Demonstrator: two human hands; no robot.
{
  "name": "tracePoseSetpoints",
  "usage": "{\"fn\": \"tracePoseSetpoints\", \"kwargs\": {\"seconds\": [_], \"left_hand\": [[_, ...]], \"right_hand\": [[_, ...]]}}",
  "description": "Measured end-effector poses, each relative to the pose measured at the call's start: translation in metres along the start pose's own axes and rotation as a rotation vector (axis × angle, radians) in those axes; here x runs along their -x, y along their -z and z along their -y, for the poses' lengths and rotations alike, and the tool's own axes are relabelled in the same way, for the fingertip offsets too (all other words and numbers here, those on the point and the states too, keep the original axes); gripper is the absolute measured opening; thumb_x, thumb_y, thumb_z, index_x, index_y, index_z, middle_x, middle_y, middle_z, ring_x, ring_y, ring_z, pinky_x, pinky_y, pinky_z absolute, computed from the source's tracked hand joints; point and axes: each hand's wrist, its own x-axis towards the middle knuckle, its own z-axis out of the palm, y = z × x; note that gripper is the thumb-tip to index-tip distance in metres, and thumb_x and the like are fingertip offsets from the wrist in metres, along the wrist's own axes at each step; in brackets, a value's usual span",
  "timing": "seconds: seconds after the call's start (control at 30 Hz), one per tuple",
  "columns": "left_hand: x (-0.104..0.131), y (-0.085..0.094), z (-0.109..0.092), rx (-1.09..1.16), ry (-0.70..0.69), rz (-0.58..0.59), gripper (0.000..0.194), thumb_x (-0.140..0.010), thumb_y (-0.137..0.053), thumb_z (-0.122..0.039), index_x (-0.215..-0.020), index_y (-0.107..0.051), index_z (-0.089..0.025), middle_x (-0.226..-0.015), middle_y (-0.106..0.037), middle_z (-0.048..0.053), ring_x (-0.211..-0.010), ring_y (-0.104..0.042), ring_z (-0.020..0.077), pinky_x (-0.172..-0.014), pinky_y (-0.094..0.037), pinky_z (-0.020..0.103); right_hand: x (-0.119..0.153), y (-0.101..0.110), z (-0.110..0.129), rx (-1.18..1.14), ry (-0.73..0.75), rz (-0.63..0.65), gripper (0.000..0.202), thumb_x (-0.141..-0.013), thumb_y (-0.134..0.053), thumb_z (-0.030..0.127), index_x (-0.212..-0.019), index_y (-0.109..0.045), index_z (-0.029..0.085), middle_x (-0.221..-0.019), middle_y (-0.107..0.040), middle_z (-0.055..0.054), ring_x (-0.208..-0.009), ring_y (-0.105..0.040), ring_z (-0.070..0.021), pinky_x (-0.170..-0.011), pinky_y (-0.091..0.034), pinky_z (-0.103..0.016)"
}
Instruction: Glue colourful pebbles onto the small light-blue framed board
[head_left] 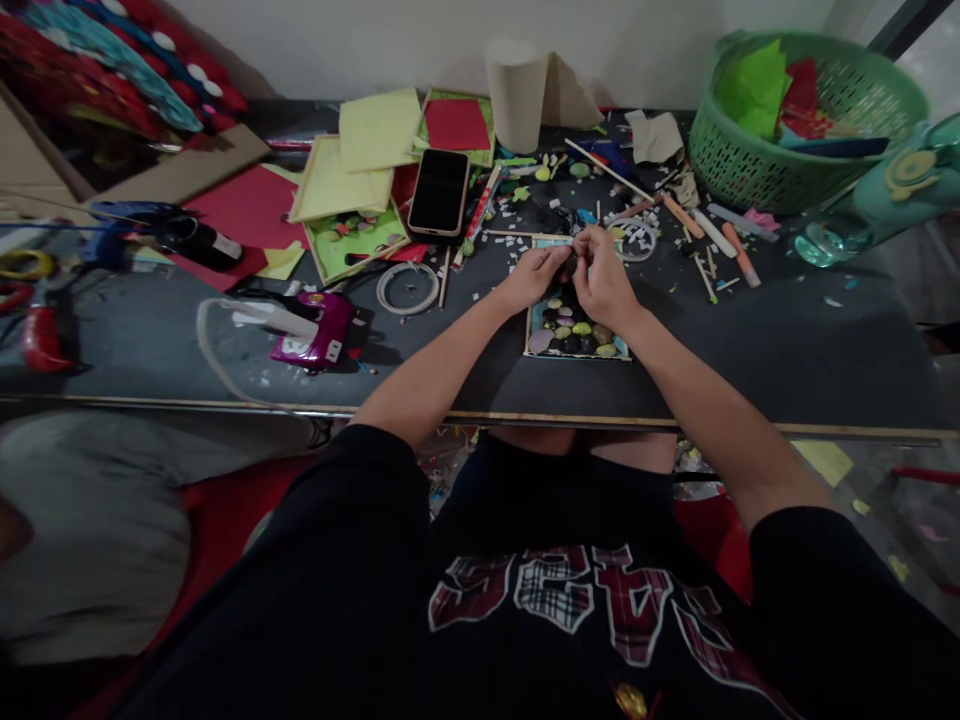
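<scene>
A small framed panel (pixel 534 318) lies on the dark table near its front edge, its lower part covered with painted pebbles (pixel 581 328) in black, yellow-green, grey and lilac. Over the panel's upper part, my left hand (pixel 534 277) and my right hand (pixel 602 280) meet at the fingertips. Their fingers are closed around something small and dark between them, too small to make out. The hands hide part of the panel beneath.
A black phone (pixel 439 192), yellow trays (pixel 341 180) and a purple device (pixel 315 330) are on the left. Behind stands a pale roll (pixel 516 95). At right are a green basket (pixel 795 185), a bottle (pixel 885 195) and markers (pixel 741 255). Another person's leg (pixel 97 530) is lower left.
</scene>
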Motion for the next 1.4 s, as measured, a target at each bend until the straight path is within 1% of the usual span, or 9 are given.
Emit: {"fn": "tracePoseSetpoints", "kwargs": {"seconds": [0.13,0.3,0.5,0.67,0.77,0.87,1.0,1.13,1.4], "left_hand": [[-0.003,0.000,0.006,0.047,0.028,-0.035,0.071,-0.090,-0.040,-0.081,-0.070,-0.062,-0.017,-0.061,-0.053,0.001,-0.058,-0.050,0.0111,-0.061,-0.044,0.027],[-0.005,-0.001,0.006,0.048,-0.019,-0.031,0.072,-0.083,-0.050,-0.085,-0.090,-0.070,-0.016,-0.072,-0.059,0.002,-0.063,-0.051,0.0106,-0.061,-0.044,0.025],[-0.003,-0.001,0.006,-0.031,-0.020,-0.034,0.078,-0.087,-0.040,-0.086,-0.093,-0.071,-0.015,-0.076,-0.064,0.004,-0.065,-0.053,0.0119,-0.062,-0.045,0.025],[-0.005,0.004,0.016,-0.204,-0.001,0.021,0.084,-0.092,-0.030,-0.084,-0.114,-0.069,-0.013,-0.087,-0.070,0.007,-0.072,-0.063,0.0150,-0.071,-0.052,0.028],[-0.005,0.006,0.017,-0.239,-0.028,0.042,0.083,-0.092,-0.030,-0.083,-0.113,-0.069,-0.013,-0.089,-0.072,0.007,-0.074,-0.064,0.0156,-0.073,-0.053,0.029],[-0.003,0.006,0.014,-0.250,-0.045,0.039,0.081,-0.093,-0.030,-0.082,-0.108,-0.070,-0.013,-0.086,-0.071,0.007,-0.073,-0.064,0.0151,-0.073,-0.052,0.027],[-0.001,0.006,0.009,-0.297,-0.061,0.030,0.072,-0.096,-0.034,-0.076,-0.106,-0.070,-0.014,-0.082,-0.070,0.005,-0.070,-0.060,0.0136,-0.070,-0.048,0.025],[0.000,0.006,0.005,-0.294,-0.048,0.060,0.061,-0.099,-0.041,-0.065,-0.105,-0.072,-0.013,-0.082,-0.072,0.004,-0.071,-0.062,0.0135,-0.070,-0.048,0.025],[-0.001,0.003,0.006,-0.230,-0.089,0.042,0.066,-0.099,-0.036,-0.070,-0.100,-0.072,-0.015,-0.083,-0.074,0.005,-0.071,-0.066,0.0134,-0.069,-0.051,0.025]], "right_hand": [[0.002,0.001,0.000,-0.013,-0.067,-0.047,0.047,-0.104,-0.023,0.058,-0.133,-0.040,0.025,-0.110,-0.058,-0.009,-0.101,-0.063,-0.0232,-0.100,-0.054,-0.052],[0.004,0.005,0.002,-0.015,-0.117,-0.154,0.053,-0.097,-0.046,0.063,-0.137,-0.042,0.028,-0.133,-0.058,-0.011,-0.109,-0.065,-0.0268,-0.103,-0.052,-0.056],[0.001,0.009,0.011,-0.059,-0.230,-0.187,0.060,-0.094,-0.058,0.058,-0.142,-0.040,0.026,-0.105,-0.073,-0.006,-0.098,-0.068,-0.0241,-0.094,-0.058,-0.050],[0.000,0.013,0.008,-0.039,-0.256,-0.156,0.049,-0.095,-0.061,0.050,-0.133,-0.047,0.024,-0.098,-0.075,-0.002,-0.085,-0.069,-0.0207,-0.091,-0.060,-0.048],[0.000,0.013,0.005,0.014,-0.216,-0.126,0.042,-0.096,-0.059,0.040,-0.132,-0.048,0.023,-0.102,-0.073,-0.004,-0.087,-0.068,-0.0209,-0.091,-0.059,-0.046],[-0.001,0.012,0.007,0.071,-0.166,-0.068,0.036,-0.097,-0.053,0.031,-0.132,-0.048,0.022,-0.106,-0.071,-0.006,-0.099,-0.068,-0.0235,-0.095,-0.056,-0.046],[-0.002,0.009,0.010,0.134,-0.144,-0.047,0.033,-0.099,-0.042,0.025,-0.132,-0.045,0.023,-0.106,-0.067,-0.007,-0.106,-0.065,-0.0241,-0.098,-0.054,-0.047],[-0.002,0.007,0.011,0.141,-0.138,-0.012,0.029,-0.101,-0.036,0.028,-0.128,-0.044,0.022,-0.108,-0.064,-0.009,-0.104,-0.064,-0.0239,-0.095,-0.055,-0.046],[0.002,0.005,0.007,0.092,-0.174,0.034,0.034,-0.106,-0.025,0.047,-0.121,-0.041,0.022,-0.101,-0.056,-0.007,-0.091,-0.061,-0.0215,-0.088,-0.056,-0.046]]}}
